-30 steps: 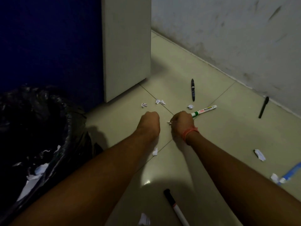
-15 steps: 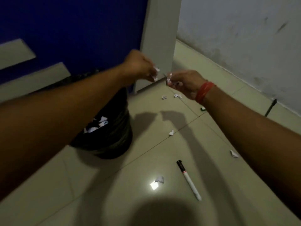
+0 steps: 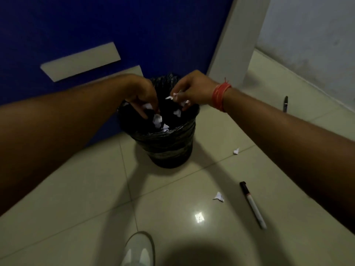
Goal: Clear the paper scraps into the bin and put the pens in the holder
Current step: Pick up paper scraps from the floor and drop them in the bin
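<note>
The bin, lined with a black bag, stands on the tiled floor against the blue wall. Both my hands hover over its mouth. My left hand points its fingers down and apart, with white paper scraps dropping just below them into the bin. My right hand, red thread at the wrist, still pinches small paper scraps at its fingertips. A black-capped white marker lies on the floor to the right. A black pen lies near the far wall. A pale translucent cup sits at the bottom edge.
Two loose scraps lie on the tiles, one beside the marker and one right of the bin. A white pillar rises behind the bin. A bright light glare shows on the floor.
Both hands lifted from the floor with scraps and swung left over the bin. The left hand has spread its fingers and scraps are falling in.
</note>
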### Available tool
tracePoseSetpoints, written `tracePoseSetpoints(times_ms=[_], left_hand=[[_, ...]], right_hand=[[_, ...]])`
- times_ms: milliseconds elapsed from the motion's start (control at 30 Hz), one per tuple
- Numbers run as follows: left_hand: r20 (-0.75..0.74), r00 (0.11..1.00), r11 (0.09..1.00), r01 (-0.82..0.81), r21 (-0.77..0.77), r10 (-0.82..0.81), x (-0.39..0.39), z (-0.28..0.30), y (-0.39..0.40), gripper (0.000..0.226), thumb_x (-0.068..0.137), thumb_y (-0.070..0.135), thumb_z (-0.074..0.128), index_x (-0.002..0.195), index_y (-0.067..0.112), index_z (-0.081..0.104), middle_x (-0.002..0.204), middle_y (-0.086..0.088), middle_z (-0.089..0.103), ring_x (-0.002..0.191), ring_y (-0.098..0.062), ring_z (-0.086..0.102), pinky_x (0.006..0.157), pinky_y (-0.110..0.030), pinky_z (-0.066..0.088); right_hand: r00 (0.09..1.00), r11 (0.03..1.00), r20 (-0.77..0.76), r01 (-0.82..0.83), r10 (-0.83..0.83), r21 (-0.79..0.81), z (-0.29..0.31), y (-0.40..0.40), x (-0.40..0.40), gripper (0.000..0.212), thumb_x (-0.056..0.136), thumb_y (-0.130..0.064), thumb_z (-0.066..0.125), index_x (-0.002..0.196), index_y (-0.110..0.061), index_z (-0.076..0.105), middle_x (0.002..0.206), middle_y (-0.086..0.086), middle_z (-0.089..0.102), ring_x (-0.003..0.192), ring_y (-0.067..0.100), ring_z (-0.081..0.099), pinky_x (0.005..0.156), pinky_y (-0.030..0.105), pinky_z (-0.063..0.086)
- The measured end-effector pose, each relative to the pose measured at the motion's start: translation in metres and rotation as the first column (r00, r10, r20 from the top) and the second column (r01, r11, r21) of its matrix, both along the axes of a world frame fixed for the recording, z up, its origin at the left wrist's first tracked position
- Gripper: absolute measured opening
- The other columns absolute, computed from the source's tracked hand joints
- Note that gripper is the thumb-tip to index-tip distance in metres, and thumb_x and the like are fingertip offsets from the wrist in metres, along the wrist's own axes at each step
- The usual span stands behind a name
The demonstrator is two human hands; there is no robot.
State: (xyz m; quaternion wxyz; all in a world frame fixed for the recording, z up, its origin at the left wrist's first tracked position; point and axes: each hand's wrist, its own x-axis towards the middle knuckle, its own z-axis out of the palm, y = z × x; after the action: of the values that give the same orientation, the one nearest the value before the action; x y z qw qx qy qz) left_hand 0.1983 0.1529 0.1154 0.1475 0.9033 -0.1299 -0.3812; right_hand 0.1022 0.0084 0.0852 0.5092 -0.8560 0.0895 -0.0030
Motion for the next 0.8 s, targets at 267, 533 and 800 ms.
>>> tracePoseSetpoints(times_ms=[267,533,800], left_hand=[[0.183,0.983,1.000,0.007,0.010,-0.009,0.004,0.005,-0.028,0.027,0.090,0.004,0.067,0.116,-0.002,0.062,0.109,-0.022,0.068,0.076,-0.028,0.071,0.033,-0.021,0.051],[0.792,0.607,0.980,0.115,-0.164,0.061,-0.019,0.006,-0.133,0.027,0.086,0.011,0.067,0.113,0.004,0.067,0.119,-0.017,0.064,0.107,-0.035,0.064,0.081,-0.042,0.055],[0.493,0.787,0.878,0.471,-0.090,-0.371,-0.076,-0.109,-0.234,0.042,0.084,0.030,0.071,0.118,0.006,0.063,0.123,-0.016,0.063,0.107,-0.032,0.062,0.080,-0.033,0.052]], right_hand=[[0.999,0.999,-0.038,-0.038,0.037,-0.026,0.012,-0.003,-0.010,0.030,0.082,-0.004,0.071,0.112,-0.005,0.066,0.103,0.014,0.068,0.082,0.029,0.071,0.070,0.044,0.062],[0.874,0.815,0.003,0.451,-0.485,0.364,-0.025,-0.086,-0.051,0.013,0.084,0.007,0.062,0.095,-0.001,0.063,0.076,0.014,0.062,0.063,0.024,0.063,0.063,0.040,0.062],[0.646,0.708,-0.290,0.649,-0.706,-0.279,-0.163,-0.198,-0.138,0.022,0.073,-0.010,0.079,0.090,-0.015,0.066,0.100,0.019,0.071,0.082,0.029,0.071,0.082,0.041,0.059]])
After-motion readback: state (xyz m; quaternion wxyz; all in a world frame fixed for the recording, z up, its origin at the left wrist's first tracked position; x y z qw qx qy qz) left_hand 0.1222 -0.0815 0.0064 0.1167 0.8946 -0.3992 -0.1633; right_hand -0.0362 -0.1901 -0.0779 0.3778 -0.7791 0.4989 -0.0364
